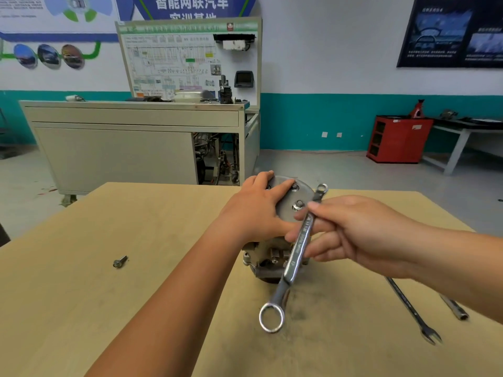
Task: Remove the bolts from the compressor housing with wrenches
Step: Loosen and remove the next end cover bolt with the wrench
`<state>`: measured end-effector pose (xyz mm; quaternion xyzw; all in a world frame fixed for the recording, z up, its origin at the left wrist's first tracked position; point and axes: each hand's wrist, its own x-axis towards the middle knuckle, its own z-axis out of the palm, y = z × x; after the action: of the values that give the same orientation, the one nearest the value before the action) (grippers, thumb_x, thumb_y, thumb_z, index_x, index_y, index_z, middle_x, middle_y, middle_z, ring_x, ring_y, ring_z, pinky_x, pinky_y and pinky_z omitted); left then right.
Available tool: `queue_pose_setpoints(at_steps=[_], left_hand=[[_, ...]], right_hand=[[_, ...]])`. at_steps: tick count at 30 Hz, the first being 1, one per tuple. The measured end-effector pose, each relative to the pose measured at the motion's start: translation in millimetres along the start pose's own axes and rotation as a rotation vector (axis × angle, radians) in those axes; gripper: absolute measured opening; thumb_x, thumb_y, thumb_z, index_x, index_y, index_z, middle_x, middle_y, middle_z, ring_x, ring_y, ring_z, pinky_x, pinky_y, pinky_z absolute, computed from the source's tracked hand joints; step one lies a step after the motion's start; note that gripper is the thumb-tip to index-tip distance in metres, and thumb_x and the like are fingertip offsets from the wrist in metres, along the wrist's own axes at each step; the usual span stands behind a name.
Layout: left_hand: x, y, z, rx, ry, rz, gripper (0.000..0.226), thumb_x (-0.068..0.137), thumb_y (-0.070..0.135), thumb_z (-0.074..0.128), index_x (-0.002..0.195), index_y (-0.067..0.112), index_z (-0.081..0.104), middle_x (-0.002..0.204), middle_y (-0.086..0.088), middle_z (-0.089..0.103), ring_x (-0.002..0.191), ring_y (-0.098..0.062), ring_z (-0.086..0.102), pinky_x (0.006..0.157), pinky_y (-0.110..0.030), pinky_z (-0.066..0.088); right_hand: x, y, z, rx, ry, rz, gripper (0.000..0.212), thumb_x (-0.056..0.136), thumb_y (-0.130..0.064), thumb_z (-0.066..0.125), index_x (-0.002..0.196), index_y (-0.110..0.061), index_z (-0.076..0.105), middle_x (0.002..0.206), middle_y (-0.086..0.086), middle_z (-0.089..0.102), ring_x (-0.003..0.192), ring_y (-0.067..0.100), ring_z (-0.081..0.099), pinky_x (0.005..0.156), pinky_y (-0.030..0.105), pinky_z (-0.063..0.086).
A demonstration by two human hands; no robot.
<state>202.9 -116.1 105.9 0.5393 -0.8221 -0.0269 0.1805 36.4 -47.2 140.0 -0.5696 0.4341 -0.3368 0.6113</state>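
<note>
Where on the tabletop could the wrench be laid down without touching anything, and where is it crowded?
Free: the wide stretch of table between the loose bolt and the compressor, though the left forearm crosses it; also the near-left corner below the bolt. Crowded: right of the compressor, where a thin spanner and a rod-like tool lie.

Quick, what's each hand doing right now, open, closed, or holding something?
Left hand: open, resting flat on the compressor.
Right hand: holding the wrench by its shaft.
</note>
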Motion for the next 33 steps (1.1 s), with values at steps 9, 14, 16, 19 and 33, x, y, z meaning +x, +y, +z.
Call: queue_pose_setpoints(at_steps=[9,14,16,19,33], left_hand=[[1.6,-1.1,1.1,0.041,0.007,0.006,0.079,0.085,0.053,0.054,0.151,0.038,0.014,0.156,0.0,0.011,0.141,-0.02,0.01,0.11,-0.037,0.026],[1.8,-1.1,1.9,0.039,0.008,0.008,0.081,0.081,0.054,0.053,0.151,0.039,0.016,0.155,0.0,0.012,0.141,-0.02,0.01,0.111,-0.038,0.026],[1.5,-1.2,1.4,0.023,0.01,0.007,0.085,0.076,0.059,0.053,0.15,0.038,0.017,0.155,0.0,0.013,0.141,-0.02,0.011,0.111,-0.038,0.026],[0.6,-1.3,1.5,0.002,0.011,0.003,0.096,0.067,0.071,0.052,0.15,0.038,0.019,0.155,0.001,0.014,0.141,-0.019,0.011,0.112,-0.04,0.025],[-0.1,0.0,2.4,0.008,0.019,0.001,0.098,0.069,0.076,0.058,0.15,0.038,0.019,0.155,0.004,0.013,0.142,-0.019,0.009,0.113,-0.039,0.024]], right_hand=[[11.7,2.8,14.4,0.162,-0.029,0.037,0.028,0.1,-0.021,0.037,0.089,-0.006,0.058,0.063,0.011,0.07,0.039,0.011,0.06,0.04,0.019,0.049],[11.9,7.6,12.2,0.142,-0.079,0.042,0.028,0.1,-0.022,0.037,0.088,-0.006,0.056,0.06,0.011,0.068,0.038,0.012,0.059,0.039,0.02,0.049],[11.5,9.7,8.6,0.114,-0.095,0.052,0.028,0.099,-0.022,0.037,0.087,-0.005,0.055,0.059,0.011,0.068,0.035,0.013,0.057,0.038,0.02,0.047],[9.7,8.8,-1.1,-0.008,-0.111,0.106,0.028,0.098,-0.026,0.039,0.085,-0.006,0.054,0.057,0.01,0.066,0.034,0.012,0.054,0.037,0.02,0.046],[54.7,-38.4,-77.4,-1.946,0.196,-0.338,0.061,0.079,-0.065,0.007,0.112,-0.035,0.049,0.099,-0.012,0.046,0.104,0.012,0.045,0.108,0.05,0.018]])
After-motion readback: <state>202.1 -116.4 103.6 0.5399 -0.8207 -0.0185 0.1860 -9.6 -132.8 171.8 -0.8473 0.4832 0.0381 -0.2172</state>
